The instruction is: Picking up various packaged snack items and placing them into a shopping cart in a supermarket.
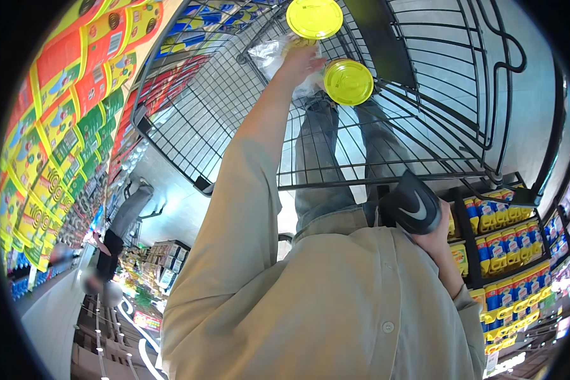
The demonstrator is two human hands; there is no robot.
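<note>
My left arm stretches forward over the wire shopping cart (pixel 231 149). At its end, my left hand (pixel 301 65) is closed on a crumpled clear plastic bag (pixel 269 56), with something yellowish showing in it by the fingers. Two round tubs lie to the right of this hand: a tub with a yellow lid (pixel 348 82) close by, and another yellow-lidded tub (pixel 315 18) farther off. Low at my right side, my right hand (pixel 432 235) is wrapped around a black object (pixel 413 204) with a white curved mark; its kind is unclear.
Shelves of red, yellow and green packages (pixel 76 95) rise along the left. At right, yellow and blue bottles (pixel 503 244) fill a rack. Another person (pixel 126 215) stands at far left. My legs (pixel 316 152) show through the cart's wires.
</note>
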